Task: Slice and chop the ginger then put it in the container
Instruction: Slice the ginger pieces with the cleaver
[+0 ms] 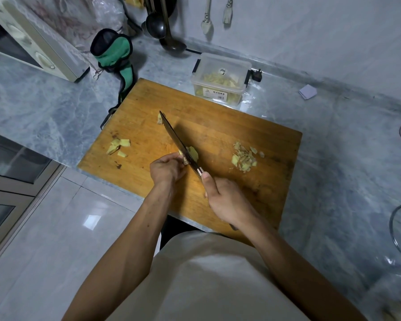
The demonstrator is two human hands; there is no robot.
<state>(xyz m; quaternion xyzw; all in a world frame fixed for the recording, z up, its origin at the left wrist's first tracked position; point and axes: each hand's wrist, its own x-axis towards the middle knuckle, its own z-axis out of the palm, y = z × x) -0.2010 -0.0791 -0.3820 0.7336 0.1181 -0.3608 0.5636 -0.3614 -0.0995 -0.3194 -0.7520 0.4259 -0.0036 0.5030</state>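
My right hand (pixel 227 200) sits closest to me, fingers wrapped tight round the dark handle of the long steel knife (pixel 178 141), thumb laid along the top to steer the blade. The edge rests on the pale yellow ginger piece (pixel 191 154) mid-board, which my left hand (pixel 166 169) pins from the left, fingers curled against it so the tips stay clear of the blade (that is my guess at the reason). To the right lies a heap of thin ginger slices (pixel 244 158), to the left a few ginger chunks (pixel 118 147), kept apart on the worn wooden cutting board (pixel 218 126). Just beyond the board's far edge on the grey marbled worktop (pixel 44 100) stands the clear plastic container (pixel 221 77), already holding some ginger.
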